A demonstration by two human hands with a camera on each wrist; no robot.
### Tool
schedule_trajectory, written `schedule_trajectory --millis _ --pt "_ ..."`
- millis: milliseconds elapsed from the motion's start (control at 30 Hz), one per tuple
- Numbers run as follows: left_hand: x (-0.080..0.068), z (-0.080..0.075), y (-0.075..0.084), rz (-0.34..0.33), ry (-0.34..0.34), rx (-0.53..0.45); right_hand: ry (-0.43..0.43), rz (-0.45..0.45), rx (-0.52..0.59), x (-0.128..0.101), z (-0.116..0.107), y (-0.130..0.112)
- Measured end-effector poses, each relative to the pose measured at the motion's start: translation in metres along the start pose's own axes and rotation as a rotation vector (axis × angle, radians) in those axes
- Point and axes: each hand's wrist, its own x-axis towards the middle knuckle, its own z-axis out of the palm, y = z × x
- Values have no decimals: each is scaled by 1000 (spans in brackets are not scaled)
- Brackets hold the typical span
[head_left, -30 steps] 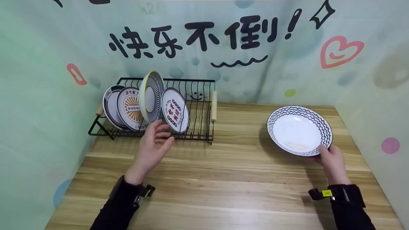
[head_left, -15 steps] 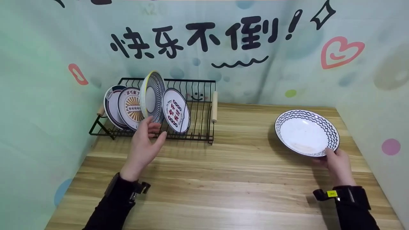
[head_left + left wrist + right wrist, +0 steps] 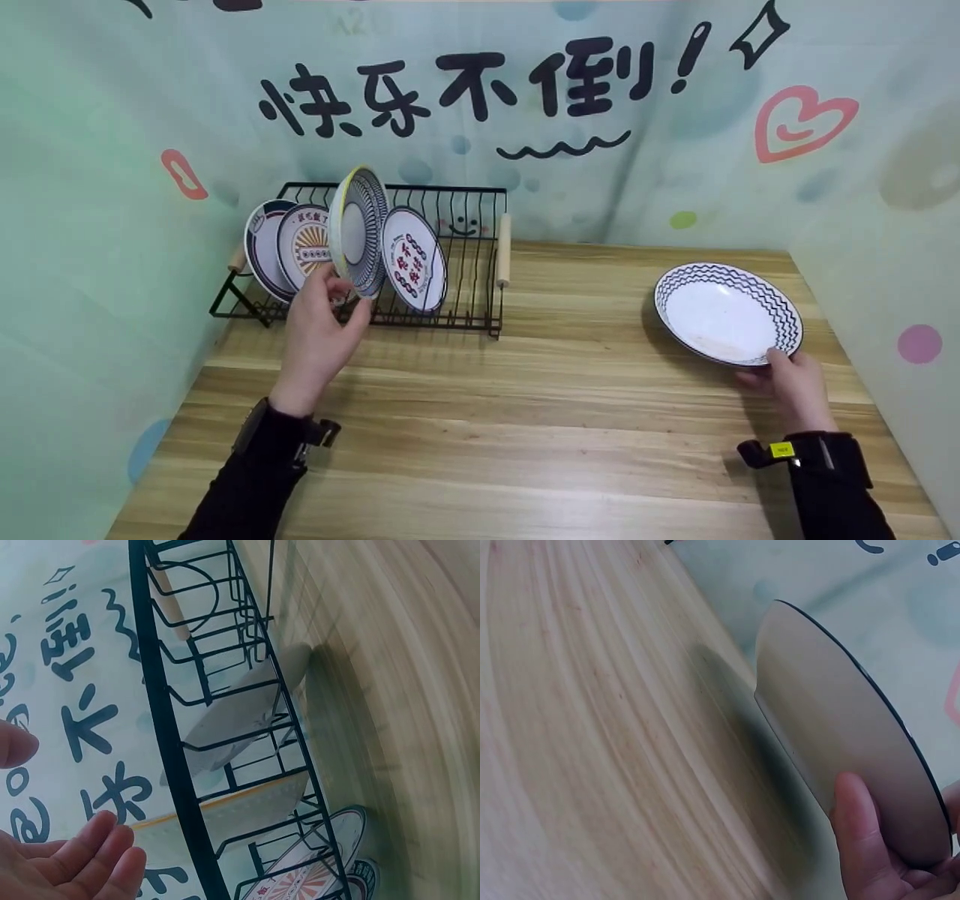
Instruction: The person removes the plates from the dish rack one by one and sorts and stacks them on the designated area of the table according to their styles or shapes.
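1. Black lettering (image 3: 478, 94) in front of you reads "快乐不倒!" across the pale backdrop (image 3: 645, 191).
2. Small characters top the sunburst plate (image 3: 304, 251), and red ones mark the red-printed plate (image 3: 412, 259); both are too small to read surely.
3. A yellow tag (image 3: 781, 450) sits on your right wrist strap (image 3: 840, 459), its print illegible.
4. Your right hand (image 3: 799, 386) pinches the zigzag bowl (image 3: 720, 315) by its near right rim, thumb inside and fingers beneath; the bowl tilts, casting a shadow on the wooden table (image 3: 525, 420).
5. Your left hand (image 3: 315, 337) has thumb and fingers spread, just beside the lower edge of the yellow-rimmed bowl (image 3: 356, 232); whether they touch it cannot be told.
6. That bowl stands on edge in the black wire rack (image 3: 457, 326), between those two plates.
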Motion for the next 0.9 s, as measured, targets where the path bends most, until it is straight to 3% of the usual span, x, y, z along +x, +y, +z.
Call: schedule_trajectory --millis 500,700,900 --pt "12 -4 -9 -18 18 132 14 40 82 5 -1 3" --pt "13 -4 -13 -18 16 140 -43 28 121 4 -4 3" --pt "13 -4 -17 -40 5 143 -52 53 21 3 -6 4"
